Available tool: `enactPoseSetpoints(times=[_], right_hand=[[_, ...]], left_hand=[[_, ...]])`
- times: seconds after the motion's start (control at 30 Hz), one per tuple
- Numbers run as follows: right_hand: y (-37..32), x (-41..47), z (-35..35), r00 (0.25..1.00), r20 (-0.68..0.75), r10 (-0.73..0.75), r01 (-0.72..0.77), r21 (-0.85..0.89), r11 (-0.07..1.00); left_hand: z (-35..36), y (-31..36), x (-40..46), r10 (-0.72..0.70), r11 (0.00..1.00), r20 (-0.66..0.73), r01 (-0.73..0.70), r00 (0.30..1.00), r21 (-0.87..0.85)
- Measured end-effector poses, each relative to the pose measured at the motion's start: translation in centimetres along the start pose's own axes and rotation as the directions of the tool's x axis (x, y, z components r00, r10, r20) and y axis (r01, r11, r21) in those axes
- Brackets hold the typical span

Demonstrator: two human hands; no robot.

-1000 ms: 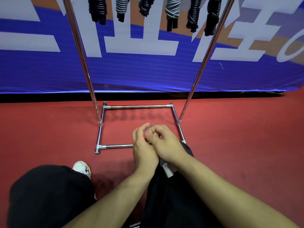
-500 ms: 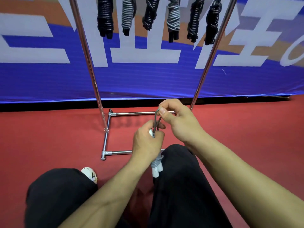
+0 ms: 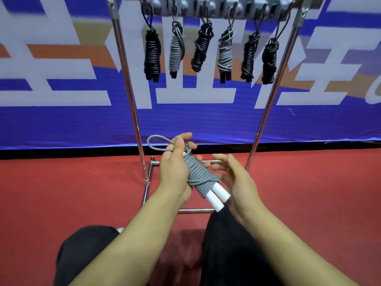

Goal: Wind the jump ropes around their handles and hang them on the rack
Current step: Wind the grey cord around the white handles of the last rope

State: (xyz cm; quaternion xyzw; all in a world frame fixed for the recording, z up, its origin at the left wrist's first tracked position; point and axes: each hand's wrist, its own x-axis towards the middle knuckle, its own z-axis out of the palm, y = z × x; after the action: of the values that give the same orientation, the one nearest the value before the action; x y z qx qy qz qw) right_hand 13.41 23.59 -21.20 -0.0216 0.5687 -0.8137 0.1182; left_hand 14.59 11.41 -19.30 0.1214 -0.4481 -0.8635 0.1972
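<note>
We see the rack [image 3: 132,104] standing straight ahead on the red floor [image 3: 61,193], six wound ropes [image 3: 208,50] hanging from its top bar well above the hands. Our left hand [image 3: 175,172] grips the wound grey rope [image 3: 199,175]: long axis runs up-left to down-right, white handle ends [image 3: 217,196] toward us, free loop [image 3: 157,142] poking up-left toward the hooks. Right hand [image 3: 235,182] sits just beside, fingers spread, holding nothing. Hook spacing looks tight; open air between the posts.
</note>
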Motion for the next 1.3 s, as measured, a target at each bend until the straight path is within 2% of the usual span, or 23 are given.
enactPoseSetpoints(times=[0.07, 0.13, 0.23, 0.37, 0.43, 0.47, 0.53, 0.6, 0.7, 0.77, 0.83, 0.9, 1.0, 1.03, 1.13, 1.17, 1.23, 1.3], right_hand=[[-0.1, -0.8, 0.4, 0.997, 0.048, 0.058, -0.067, 0.208, 0.976], [-0.6, -1.3, 1.1, 0.995, 0.064, 0.073, -0.09, 0.316, 0.944], [-0.8, -2.2, 2.0, 0.998, -0.006, 0.058, -0.051, 0.383, 0.922], [-1.3, -3.6, 2.4, 0.995, -0.097, 0.029, 0.01, 0.378, 0.926], [-1.6, -4.4, 2.3, 0.995, -0.094, -0.027, 0.055, 0.308, 0.95], [-1.7, -4.8, 2.2, 0.995, -0.074, -0.07, 0.084, 0.218, 0.972], [-1.8, -5.4, 1.4, 0.987, -0.008, -0.163, 0.161, -0.077, 0.984], [-2.9, -5.4, 1.0, 0.957, 0.106, -0.269, 0.289, -0.325, 0.901], [-6.5, -4.4, 1.7, 0.87, 0.293, -0.396, 0.49, -0.431, 0.758], [-8.9, -3.2, 3.0, 0.846, 0.374, -0.38, 0.532, -0.547, 0.646], [-10.6, -2.2, 3.8, 0.842, 0.447, -0.303, 0.539, -0.66, 0.523], [-11.5, -1.5, 4.2, 0.812, 0.526, -0.253, 0.58, -0.678, 0.451], [-13.1, -1.7, 4.7, 0.731, 0.625, -0.273, 0.681, -0.646, 0.345], [-13.5, -1.7, 4.8, 0.729, 0.629, -0.271, 0.681, -0.627, 0.378], [-14.1, -2.2, 4.9, 0.781, 0.585, -0.219, 0.557, -0.491, 0.67], [-14.2, -2.2, 4.9, 0.804, 0.558, -0.207, 0.51, -0.469, 0.721], [-14.9, -2.4, 5.0, 0.851, 0.477, -0.219, 0.462, -0.482, 0.745], [-15.8, -2.6, 5.0, 0.868, 0.414, -0.275, 0.467, -0.488, 0.738]], left_hand=[[0.6, 0.4, 0.1, 0.023, 1.0, -0.024, -0.023, 0.999, 0.007], [1.3, 0.6, -0.4, 0.042, 0.999, -0.041, -0.041, 0.998, 0.006], [2.3, 0.5, -1.8, 0.062, 0.997, -0.067, -0.065, 0.996, -0.04], [3.1, 0.1, -3.9, 0.083, 0.995, -0.068, -0.086, 0.994, -0.048], [3.0, 0.3, -4.9, 0.049, 0.996, -0.041, -0.052, 0.998, -0.073], [2.9, 0.5, -5.2, 0.039, 0.997, -0.025, -0.041, 0.999, -0.069], [2.6, 1.5, -5.8, 0.047, 0.999, 0.009, -0.047, 0.999, 0.002], [2.8, 2.8, -5.9, 0.056, 0.996, 0.09, -0.062, 0.994, 0.071], [3.4, 4.3, -5.7, -0.008, 0.991, 0.271, -0.029, 0.962, 0.133], [3.9, 4.9, -5.4, -0.005, 0.968, 0.336, -0.079, 0.942, 0.236], [4.2, 5.6, -5.1, -0.009, 0.943, 0.368, -0.115, 0.93, 0.314], [4.2, 6.4, -4.8, -0.018, 0.924, 0.369, -0.126, 0.929, 0.361], [4.0, 7.2, -4.9, -0.082, 0.891, 0.382, -0.104, 0.92, 0.441], [3.9, 7.4, -5.0, -0.108, 0.877, 0.398, -0.101, 0.911, 0.469], [3.6, 8.2, -4.9, -0.086, 0.828, 0.402, -0.159, 0.912, 0.537], [3.6, 8.4, -4.8, -0.074, 0.81, 0.406, -0.182, 0.911, 0.557], [3.7, 8.6, -4.8, -0.09, 0.789, 0.426, -0.196, 0.9, 0.582], [3.9, 8.6, -5.1, -0.132, 0.798, 0.45, -0.174, 0.884, 0.576]])
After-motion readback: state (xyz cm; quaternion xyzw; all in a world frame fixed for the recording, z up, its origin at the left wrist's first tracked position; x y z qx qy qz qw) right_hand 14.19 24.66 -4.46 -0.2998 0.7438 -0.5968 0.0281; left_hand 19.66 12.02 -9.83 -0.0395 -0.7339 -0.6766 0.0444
